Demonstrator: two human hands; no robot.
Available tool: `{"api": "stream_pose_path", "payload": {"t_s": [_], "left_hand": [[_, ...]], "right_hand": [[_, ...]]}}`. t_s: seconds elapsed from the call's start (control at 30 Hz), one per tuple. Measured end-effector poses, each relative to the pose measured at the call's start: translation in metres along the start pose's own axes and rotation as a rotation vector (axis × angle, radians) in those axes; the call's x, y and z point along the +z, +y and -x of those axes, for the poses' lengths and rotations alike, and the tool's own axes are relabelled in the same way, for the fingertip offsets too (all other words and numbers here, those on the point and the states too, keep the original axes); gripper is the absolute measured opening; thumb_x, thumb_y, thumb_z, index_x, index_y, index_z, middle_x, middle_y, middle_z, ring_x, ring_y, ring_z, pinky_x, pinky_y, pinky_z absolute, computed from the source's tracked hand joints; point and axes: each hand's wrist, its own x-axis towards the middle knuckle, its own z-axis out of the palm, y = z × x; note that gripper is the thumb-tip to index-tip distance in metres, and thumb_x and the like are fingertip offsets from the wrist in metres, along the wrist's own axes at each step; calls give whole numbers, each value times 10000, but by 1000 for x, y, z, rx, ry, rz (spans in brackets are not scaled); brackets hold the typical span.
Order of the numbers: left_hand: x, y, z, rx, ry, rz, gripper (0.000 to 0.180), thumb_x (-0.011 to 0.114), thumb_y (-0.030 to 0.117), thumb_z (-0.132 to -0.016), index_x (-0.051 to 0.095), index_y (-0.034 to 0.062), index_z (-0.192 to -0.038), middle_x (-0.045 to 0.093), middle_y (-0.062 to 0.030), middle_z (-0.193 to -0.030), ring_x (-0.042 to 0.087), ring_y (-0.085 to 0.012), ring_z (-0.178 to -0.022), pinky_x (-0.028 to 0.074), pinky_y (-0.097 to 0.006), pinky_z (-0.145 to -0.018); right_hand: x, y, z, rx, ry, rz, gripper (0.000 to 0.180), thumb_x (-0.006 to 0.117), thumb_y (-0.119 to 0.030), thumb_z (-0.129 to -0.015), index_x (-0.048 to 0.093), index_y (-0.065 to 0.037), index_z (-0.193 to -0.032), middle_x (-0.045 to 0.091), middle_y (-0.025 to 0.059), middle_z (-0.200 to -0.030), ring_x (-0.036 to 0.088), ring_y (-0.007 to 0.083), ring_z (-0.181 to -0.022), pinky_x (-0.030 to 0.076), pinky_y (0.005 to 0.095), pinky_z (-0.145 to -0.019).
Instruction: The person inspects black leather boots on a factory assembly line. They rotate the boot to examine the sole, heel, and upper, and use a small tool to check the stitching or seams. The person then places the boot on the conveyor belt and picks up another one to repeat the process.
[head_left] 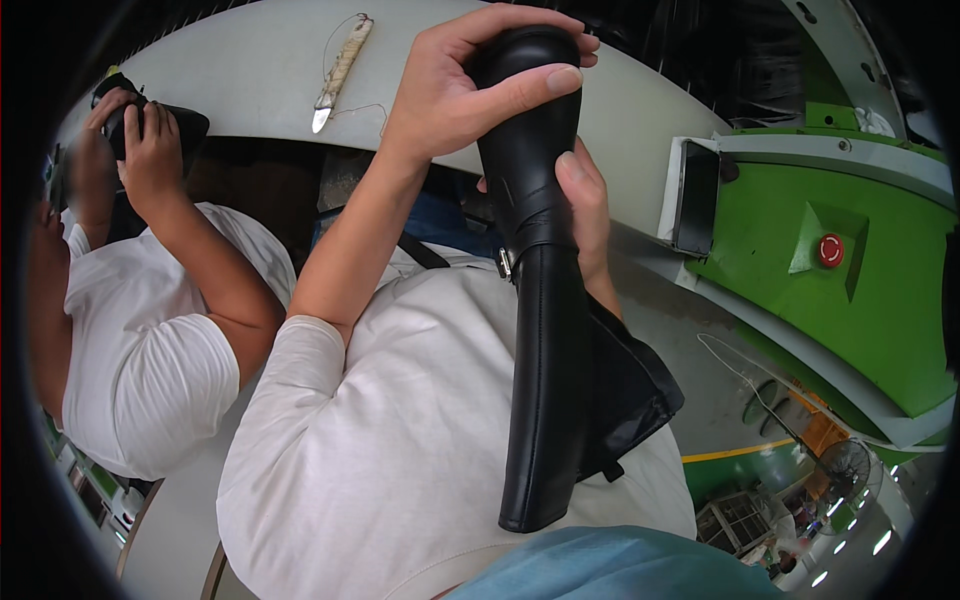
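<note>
A tall black leather boot (550,370) is held in front of my chest, toe end up and shaft hanging down. A small metal buckle (504,264) sits on a strap round its ankle. My left hand (450,90) is wrapped over the toe, thumb lying across the front and fingers round the far side. Lower down, my right hand (585,195) grips the boot at the instep, its thumb on the near side and most fingers hidden behind. The shaft's opening gapes at the lower right, showing a dark flap.
A pale worktable (255,75) curves along the far side, bearing a knife (342,75) with a wrapped handle and some thread. At left, a co-worker's hands (150,150) hold a black item. On the right stands a green machine (780,290) with a red button (830,251).
</note>
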Motion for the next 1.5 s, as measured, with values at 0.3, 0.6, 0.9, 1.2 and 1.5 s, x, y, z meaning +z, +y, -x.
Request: {"api": "stream_pose_path", "payload": {"t_s": [0.3,0.6,0.9,1.2,1.5], "left_hand": [[0,-6,0,0,38,21,445,870,55,-964,732,-47,-1374,820,-185,-1232,790,-268,-1159,622,-400,-1051],[-2,-6,-1,10,41,-26,435,884,66,-950,749,-51,-1346,827,-182,-1211,794,-252,-1140,628,-392,-1036],[-1,-4,0,-12,47,-17,404,890,67,-941,764,-59,-1303,833,-187,-1198,799,-253,-1127,631,-395,-1032],[3,0,4,-28,74,1,410,895,75,-929,769,-63,-1294,830,-204,-1223,797,-276,-1158,628,-406,-1040],[7,14,10,112,-10,-156,450,836,63,-929,752,-41,-1358,827,-224,-1233,809,-329,-1178,641,-432,-1044]], "right_hand": [[-2,1,-2,-6,-1,6,718,569,-515,-1026,531,41,-1479,708,169,-1150,784,248,-908,657,339,-779],[-2,5,-6,-25,1,23,696,566,-506,-1030,535,37,-1464,712,174,-1162,788,250,-907,656,342,-779],[-4,5,-4,-52,-2,42,716,571,-523,-1026,531,46,-1457,708,182,-1173,786,248,-923,657,336,-782],[-4,9,-5,-72,8,20,729,586,-529,-1018,534,55,-1451,711,187,-1162,785,253,-927,658,339,-786],[-2,4,4,-101,19,65,741,574,-563,-1026,551,58,-1429,726,190,-1156,775,241,-942,641,341,-814]]}}
